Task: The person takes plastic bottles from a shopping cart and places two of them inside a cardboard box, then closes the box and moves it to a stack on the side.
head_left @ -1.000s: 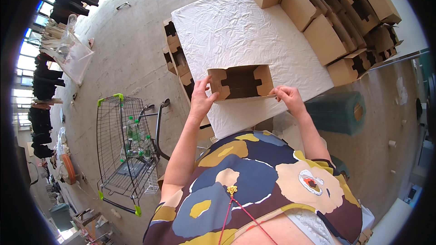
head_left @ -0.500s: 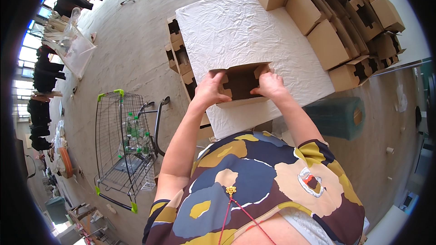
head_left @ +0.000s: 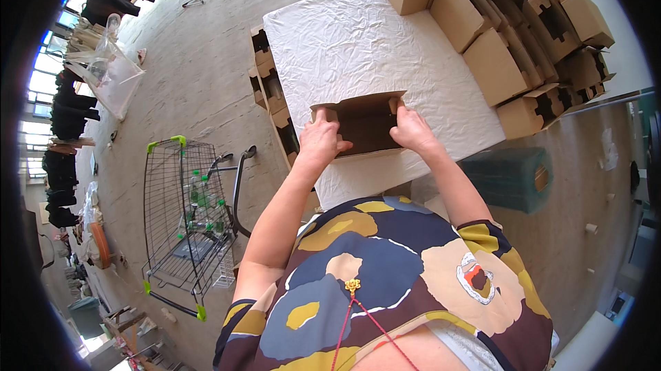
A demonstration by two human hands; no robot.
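Observation:
An open-topped brown cardboard box [head_left: 365,100] rests on the white-covered table [head_left: 344,40], near the edge closest to me. My left hand [head_left: 321,138] grips its left end, with the index finger at the far corner and the thumb reaching inside. At the opposite end, my right hand [head_left: 414,129] holds the right side panel, fingers bent over the rim. The box's dark inside shows between my hands. Some of my fingertips are hidden by the panels.
Stacked cardboard boxes [head_left: 492,61] crowd the table's right and far side. More boxes [head_left: 267,68] stand along its left edge. A wire shopping cart [head_left: 165,199] with green-capped bottles is on the floor at left. A green wrapped roll [head_left: 506,177] lies at right.
Both hands have shifted on the box ends, the left index finger now pointing toward the far corner. The box's far wall has tilted slightly, and the box has moved a little left.

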